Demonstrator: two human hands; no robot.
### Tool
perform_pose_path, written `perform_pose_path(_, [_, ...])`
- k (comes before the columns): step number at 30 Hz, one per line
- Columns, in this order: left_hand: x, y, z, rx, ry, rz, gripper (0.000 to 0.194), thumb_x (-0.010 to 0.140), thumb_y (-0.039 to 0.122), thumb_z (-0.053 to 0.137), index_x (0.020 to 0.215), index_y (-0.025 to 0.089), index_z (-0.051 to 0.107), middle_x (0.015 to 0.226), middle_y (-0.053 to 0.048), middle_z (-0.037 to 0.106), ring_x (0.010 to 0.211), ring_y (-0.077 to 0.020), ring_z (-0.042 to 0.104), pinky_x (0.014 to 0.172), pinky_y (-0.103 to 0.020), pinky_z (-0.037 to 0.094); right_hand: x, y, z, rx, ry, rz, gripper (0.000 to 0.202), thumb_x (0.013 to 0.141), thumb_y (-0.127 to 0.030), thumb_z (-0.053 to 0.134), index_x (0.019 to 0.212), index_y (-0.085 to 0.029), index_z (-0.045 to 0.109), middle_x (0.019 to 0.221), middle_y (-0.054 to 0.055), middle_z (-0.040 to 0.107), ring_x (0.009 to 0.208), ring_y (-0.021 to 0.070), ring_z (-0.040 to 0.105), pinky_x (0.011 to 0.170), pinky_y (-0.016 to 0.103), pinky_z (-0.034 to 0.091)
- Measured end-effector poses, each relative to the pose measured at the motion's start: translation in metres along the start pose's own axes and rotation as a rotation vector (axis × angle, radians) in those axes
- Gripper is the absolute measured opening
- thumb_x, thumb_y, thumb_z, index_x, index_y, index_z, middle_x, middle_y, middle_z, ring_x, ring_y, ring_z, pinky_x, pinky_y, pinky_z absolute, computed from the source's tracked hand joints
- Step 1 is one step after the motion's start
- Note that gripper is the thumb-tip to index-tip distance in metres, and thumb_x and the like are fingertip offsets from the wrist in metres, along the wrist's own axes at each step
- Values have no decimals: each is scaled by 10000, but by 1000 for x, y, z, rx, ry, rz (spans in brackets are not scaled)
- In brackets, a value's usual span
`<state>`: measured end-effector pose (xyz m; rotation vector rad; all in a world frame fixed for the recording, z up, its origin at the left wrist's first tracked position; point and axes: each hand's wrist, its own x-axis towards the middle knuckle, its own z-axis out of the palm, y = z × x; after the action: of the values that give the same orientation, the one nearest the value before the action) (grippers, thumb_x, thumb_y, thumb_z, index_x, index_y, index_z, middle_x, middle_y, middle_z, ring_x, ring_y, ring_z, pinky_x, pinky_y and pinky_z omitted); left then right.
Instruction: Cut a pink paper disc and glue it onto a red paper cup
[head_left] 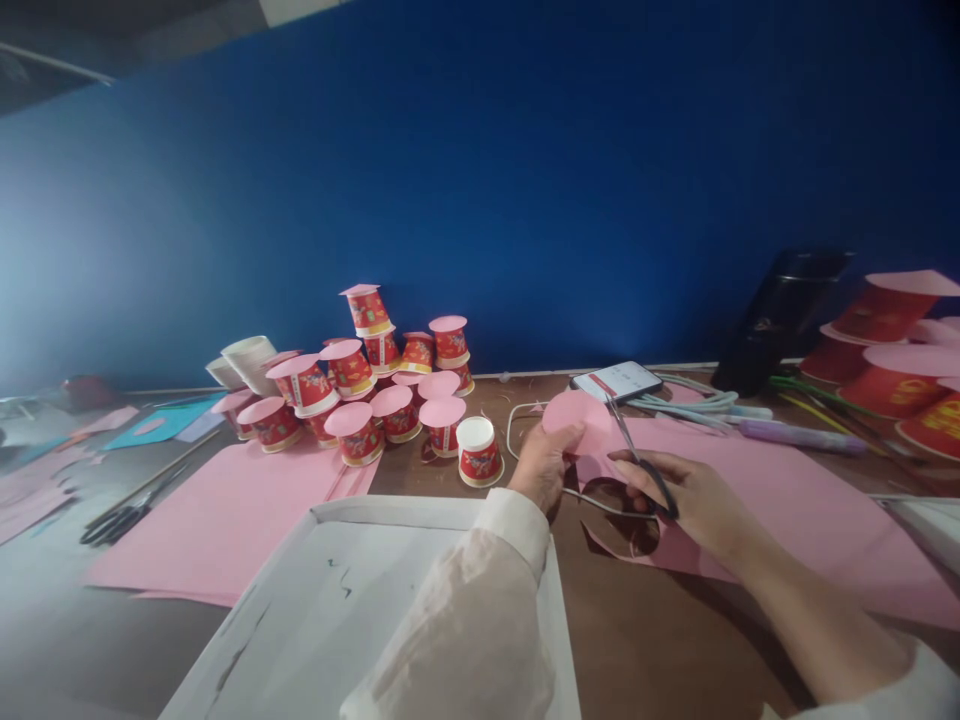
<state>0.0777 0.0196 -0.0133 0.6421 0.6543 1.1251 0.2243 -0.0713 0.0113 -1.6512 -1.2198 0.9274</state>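
Note:
My left hand pinches the lower edge of a pink paper circle, held up above the table. In my right hand is a pair of scissors with dark handles. Their blades point up and away, along the right edge of the circle. Beneath my hands lies a pink sheet with a round hole near its left side. Just left of my left hand stands an upside-down red paper cup with a bare white base.
Several red cups topped with pink discs are stacked toward the blue wall. A white tray lies in front, beside pink sheets and other scissors. Behind my hands are a phone, coiled cable and a dark bottle.

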Motion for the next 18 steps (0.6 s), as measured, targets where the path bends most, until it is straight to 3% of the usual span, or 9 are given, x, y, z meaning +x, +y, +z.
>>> perform_pose_path(4, [1, -1, -1, 13, 4, -1, 428, 557, 244, 884, 929, 115, 716, 803, -66, 730, 724, -184, 670, 634, -273, 497, -1, 0, 0, 21, -22, 28, 503, 678, -678, 793, 840, -202, 785, 640, 4, 688, 594, 182, 619, 552, 278, 485])
perform_pose_path(10, [4, -5, -3, 2, -27, 8, 476, 581, 275, 900, 987, 106, 720, 856, -97, 756, 778, -226, 709, 700, -314, 541, -2, -1, 0, 24, 14, 7, 586, 647, -676, 809, 972, -189, 832, 641, 20, 707, 606, 200, 630, 550, 290, 500])
perform_pose_path(18, [3, -6, -1, -14, -15, 5, 454, 597, 251, 901, 990, 102, 730, 882, -113, 768, 847, -266, 737, 789, -366, 581, -1, -2, -1, -8, 15, -21, 596, 646, -676, 809, 988, -190, 847, 644, 28, 713, 624, 208, 643, 580, 298, 515])
